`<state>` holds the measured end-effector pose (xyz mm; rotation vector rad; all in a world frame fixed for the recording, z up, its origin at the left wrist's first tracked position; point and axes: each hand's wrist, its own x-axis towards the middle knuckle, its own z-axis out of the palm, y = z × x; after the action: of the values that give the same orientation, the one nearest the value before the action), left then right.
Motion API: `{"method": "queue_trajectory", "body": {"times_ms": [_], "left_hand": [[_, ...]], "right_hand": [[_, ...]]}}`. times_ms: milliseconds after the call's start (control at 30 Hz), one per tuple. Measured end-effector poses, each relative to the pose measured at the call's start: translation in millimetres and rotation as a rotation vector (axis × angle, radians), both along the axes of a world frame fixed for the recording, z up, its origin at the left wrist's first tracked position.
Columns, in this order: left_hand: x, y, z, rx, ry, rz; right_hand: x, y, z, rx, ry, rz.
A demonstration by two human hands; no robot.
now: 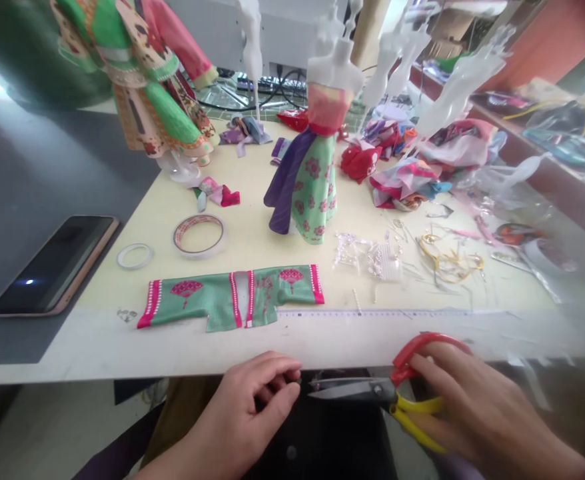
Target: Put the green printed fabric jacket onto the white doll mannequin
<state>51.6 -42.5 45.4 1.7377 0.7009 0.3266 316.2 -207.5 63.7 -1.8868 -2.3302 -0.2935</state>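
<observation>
Scissors with red and yellow handles are held just below the front edge of the surface by the right hand, its fingers clenched around the handles and the blades pointed toward the left hand. That hand is kept beside the blade tips, its fingers curled inward; whether anything is pinched there cannot be told. A green fabric garment piece with pink trim is laid flat on the surface, near the edge and ahead of both hands, with only a bare strip between. A ruler is laid just right of that piece, a tape roll behind it to the left, and a dressed mannequin directly behind it. Beads in clear plastic are scattered behind it to the right.
</observation>
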Motion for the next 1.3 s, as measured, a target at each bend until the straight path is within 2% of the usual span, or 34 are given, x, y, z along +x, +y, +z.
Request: {"method": "queue_trajectory", "body": {"times_ms": [133, 233, 500, 733, 1000, 1300], "left_hand": [[2, 0, 5.2, -0.476, 0.138, -0.033], [3, 0, 5.0, -0.595, 0.169, -0.012], [12, -1, 8.8, -0.458, 0.253, -0.007], [12, -4, 7.7, -0.486, 0.245, -0.020], [11, -2, 17.8, -0.463, 0.312, -0.057], [7, -2, 15.7, -0.424, 0.322, -0.080]], "right_hand": [[-10, 7, 3.7, -0.046, -0.010, 0.029], [-12, 11, 2.9, -0.043, -0.039, 0.051], [-16, 14, 6.4, -0.048, -0.090, 0.077], [-20, 16, 14.1, -0.033, -0.108, 0.116], [-22, 20, 18.5, -0.047, -0.078, 0.142], [-21, 21, 20.8, -0.070, -0.121, 0.151]]}}
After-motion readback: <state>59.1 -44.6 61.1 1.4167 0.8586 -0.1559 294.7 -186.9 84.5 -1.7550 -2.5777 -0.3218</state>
